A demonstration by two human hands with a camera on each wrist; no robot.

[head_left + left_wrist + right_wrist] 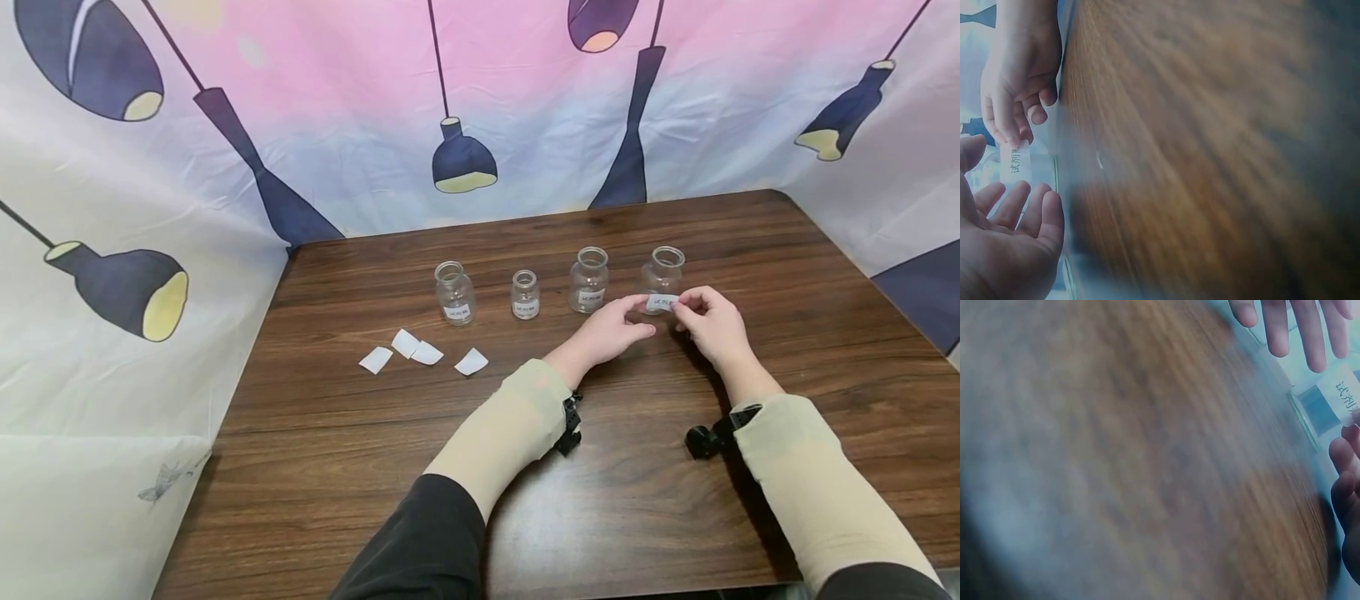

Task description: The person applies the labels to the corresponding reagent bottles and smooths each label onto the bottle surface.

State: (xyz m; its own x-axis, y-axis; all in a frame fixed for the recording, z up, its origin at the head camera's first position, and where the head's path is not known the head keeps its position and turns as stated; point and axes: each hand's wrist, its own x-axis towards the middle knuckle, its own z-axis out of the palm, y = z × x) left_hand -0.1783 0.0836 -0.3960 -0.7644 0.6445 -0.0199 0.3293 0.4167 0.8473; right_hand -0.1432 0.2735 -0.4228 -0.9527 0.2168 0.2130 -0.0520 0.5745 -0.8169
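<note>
My right hand (716, 327) pinches the right end of a small white printed label (662, 302), which lies across the front of the rightmost glass jar (667, 265). Dark printed characters show on the label (1342, 392) in the right wrist view. My left hand (606, 335) is at the label's other end, its fingertips right by the edge. In the left wrist view the fingers of this left hand (1013, 250) are spread and relaxed. Just left of the hands stands another wide-mouthed jar (589, 282) with a similar label low on its front.
Further left along the row are a small labelled jar (525, 296) and a larger labelled jar (454, 293). Several small white paper pieces (471, 362) lie on the wooden table (360, 467) in front of them. A patterned cloth (375, 167) hangs behind the table.
</note>
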